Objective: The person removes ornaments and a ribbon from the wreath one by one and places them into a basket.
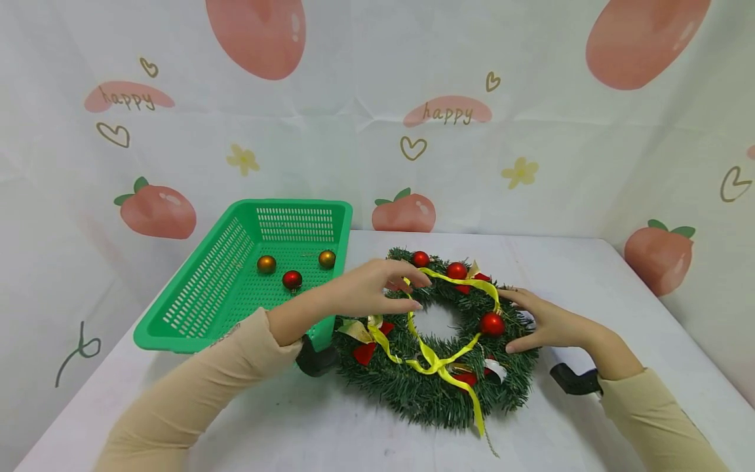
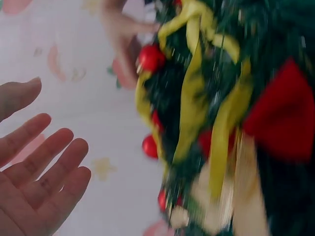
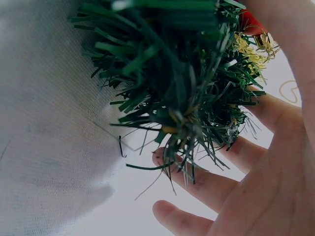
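currently, a round green artificial-pine wreath (image 1: 407, 393) with yellow ribbon (image 1: 435, 365) and shiny red balls (image 1: 492, 324) lies on the white table (image 1: 283, 426), just right of a green plastic basket (image 1: 165, 344). the left hand (image 1: 374, 288) hovers over the wreath, fingers slightly apart; the right hand (image 1: 551, 322) touches its right edge, fingers spread.

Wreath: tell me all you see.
The wreath, on the white table right of the green basket, is a ring of green, plastic-looking needles. Shiny red balls and red bows dot it. A yellow ribbon winds over it, crossing on the near side, one end trailing past the edge. The right hand touches its right rim; the left hand hovers above its left part.
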Motion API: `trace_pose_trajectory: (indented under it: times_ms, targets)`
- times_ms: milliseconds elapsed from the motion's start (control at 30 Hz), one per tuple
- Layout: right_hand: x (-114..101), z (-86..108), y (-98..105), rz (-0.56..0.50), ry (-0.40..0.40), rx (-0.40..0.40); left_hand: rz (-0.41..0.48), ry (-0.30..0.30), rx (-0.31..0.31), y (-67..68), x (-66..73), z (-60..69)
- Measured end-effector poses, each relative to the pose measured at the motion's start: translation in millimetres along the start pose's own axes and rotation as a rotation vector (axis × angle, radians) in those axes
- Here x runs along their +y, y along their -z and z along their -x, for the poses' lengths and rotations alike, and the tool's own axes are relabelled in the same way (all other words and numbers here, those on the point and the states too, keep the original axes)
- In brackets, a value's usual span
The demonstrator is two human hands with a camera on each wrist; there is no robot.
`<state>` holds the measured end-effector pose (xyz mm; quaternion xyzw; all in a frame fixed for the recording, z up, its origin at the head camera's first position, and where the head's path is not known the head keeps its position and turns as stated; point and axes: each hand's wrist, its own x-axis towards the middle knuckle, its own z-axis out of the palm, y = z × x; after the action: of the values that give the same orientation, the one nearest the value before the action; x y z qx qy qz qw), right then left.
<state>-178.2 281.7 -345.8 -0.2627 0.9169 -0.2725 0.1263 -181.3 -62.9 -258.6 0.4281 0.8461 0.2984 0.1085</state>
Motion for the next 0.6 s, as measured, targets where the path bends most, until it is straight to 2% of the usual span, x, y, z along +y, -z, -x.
trace_pose_trajectory:
  times_ms: [100, 267, 600]
  targets:
    - [0, -0.1, 0, 0.003, 0.003, 0.004, 0.042, -0.021, -0.035, -13.4, 6.7, -7.6]
    - [1, 0.0, -1, 0.002, -0.007, 0.002, 0.107, -0.016, -0.078, -34.8, 11.1, -21.0]
    - [0, -0.3, -1, -0.013, -0.021, -0.006, 0.147, -0.013, -0.087, -69.1, 10.5, -46.9]
